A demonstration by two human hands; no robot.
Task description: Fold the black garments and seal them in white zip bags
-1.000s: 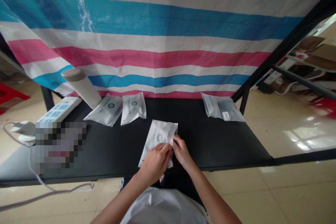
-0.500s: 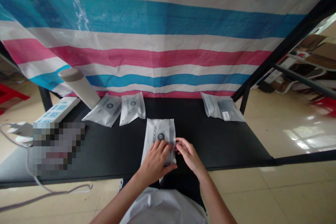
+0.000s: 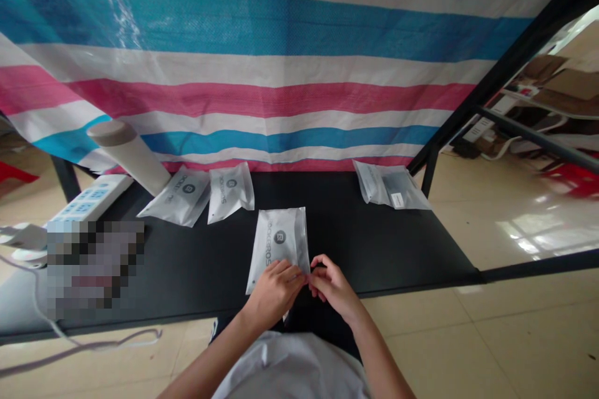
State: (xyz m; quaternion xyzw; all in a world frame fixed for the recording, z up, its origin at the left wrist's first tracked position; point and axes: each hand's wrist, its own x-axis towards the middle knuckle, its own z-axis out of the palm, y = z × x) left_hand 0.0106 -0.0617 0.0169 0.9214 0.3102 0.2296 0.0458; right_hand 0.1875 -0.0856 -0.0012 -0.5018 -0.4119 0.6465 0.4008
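A frosted plastic pouch (image 3: 279,237) with dark printed lettering and a round logo lies on the black table in front of me. My left hand (image 3: 276,288) is closed over its near part, thumb and fingertips pinching at the right edge. At that same edge, my right hand (image 3: 333,287) has its fingers curled in, the tips meeting the pouch close to the left thumb. What sits between the fingertips is too small to make out. Two similar pouches, one (image 3: 180,195) beside another (image 3: 231,192), lie at the back left.
A white bottle with a grey lid (image 3: 131,157) leans at the back left, near a power strip (image 3: 93,199) with a plugged-in adapter and cable. More pouches (image 3: 392,186) lie at the back right. A striped tarp (image 3: 281,96) hangs behind the black table (image 3: 388,249).
My left hand has gone from lying spread on the pouch to pinching its right edge. The right hand has shifted slightly nearer me along that edge. The view has shifted a little.
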